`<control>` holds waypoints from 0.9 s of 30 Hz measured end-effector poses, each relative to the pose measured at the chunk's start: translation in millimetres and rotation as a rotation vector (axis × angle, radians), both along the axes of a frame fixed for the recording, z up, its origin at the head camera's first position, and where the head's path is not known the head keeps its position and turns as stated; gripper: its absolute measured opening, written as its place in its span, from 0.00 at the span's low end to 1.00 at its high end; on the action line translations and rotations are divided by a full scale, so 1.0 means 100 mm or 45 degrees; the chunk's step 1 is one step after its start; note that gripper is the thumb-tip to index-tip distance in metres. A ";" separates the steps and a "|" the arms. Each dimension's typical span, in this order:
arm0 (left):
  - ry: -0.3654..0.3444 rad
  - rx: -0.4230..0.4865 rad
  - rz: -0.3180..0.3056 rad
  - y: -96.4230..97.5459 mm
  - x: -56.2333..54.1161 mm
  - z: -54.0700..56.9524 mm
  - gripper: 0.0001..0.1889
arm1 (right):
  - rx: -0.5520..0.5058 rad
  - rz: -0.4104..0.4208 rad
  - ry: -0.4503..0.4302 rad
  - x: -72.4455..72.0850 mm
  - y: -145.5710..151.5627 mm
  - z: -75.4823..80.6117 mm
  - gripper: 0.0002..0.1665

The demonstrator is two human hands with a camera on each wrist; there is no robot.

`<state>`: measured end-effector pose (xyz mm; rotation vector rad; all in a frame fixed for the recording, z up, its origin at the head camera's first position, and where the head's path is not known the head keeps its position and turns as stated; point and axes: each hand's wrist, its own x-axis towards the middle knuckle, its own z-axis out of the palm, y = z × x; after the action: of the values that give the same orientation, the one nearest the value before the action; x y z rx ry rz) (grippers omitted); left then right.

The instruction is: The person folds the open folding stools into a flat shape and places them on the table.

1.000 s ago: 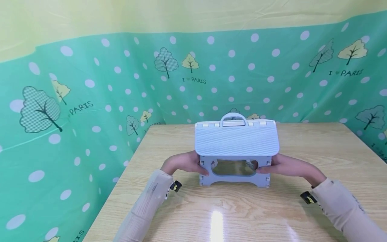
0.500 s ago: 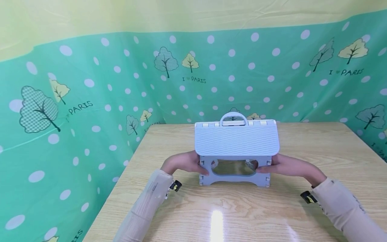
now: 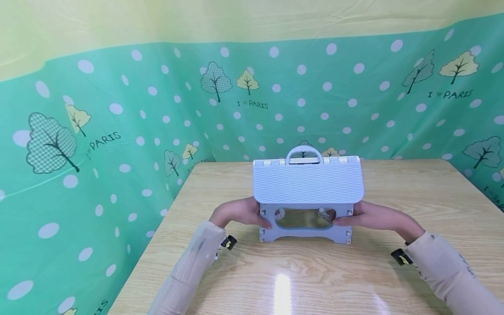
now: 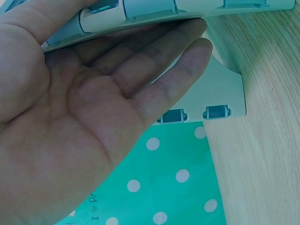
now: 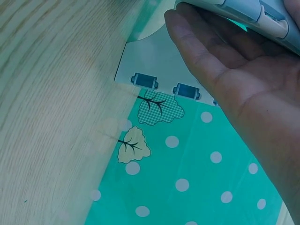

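Note:
A light blue plastic folding stool (image 3: 308,180) stands upright on the table. Its woven-textured seat panel slopes down toward me, and an arched handle (image 3: 304,151) sticks up along the ridge behind. My left hand (image 3: 244,211) grips the near leg panel (image 3: 305,234) by its left side, thumb on the front face and fingers behind. On the right side my right hand (image 3: 374,215) holds the same panel in like manner. Both wrist views show extended fingers reaching in between the leg panels, with the far leg panel (image 4: 211,91) beyond. Fingertip contact there is unclear.
The wooden table (image 3: 315,275) extends around the stool, with a bright light reflection in front. A green polka-dot curtain (image 3: 130,109) with printed trees hangs behind and to the left. Black wrist cameras (image 3: 229,242) sit at both sleeves.

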<state>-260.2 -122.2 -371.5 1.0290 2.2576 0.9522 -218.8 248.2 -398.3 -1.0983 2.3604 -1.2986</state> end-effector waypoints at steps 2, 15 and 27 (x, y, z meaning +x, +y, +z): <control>0.001 0.000 -0.003 0.00 0.00 0.00 0.51 | 0.005 -0.008 0.001 0.00 0.00 0.00 0.48; 0.004 -0.006 -0.003 0.00 -0.03 -0.02 0.51 | 0.012 -0.036 -0.003 0.00 -0.01 -0.01 0.50; -0.016 0.000 0.009 0.01 0.03 0.01 0.51 | 0.017 -0.038 -0.021 0.03 -0.01 0.00 0.52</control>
<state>-257.7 -121.3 -370.1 1.0131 2.2527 0.9585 -215.8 246.9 -398.0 -1.0486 2.3791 -1.2949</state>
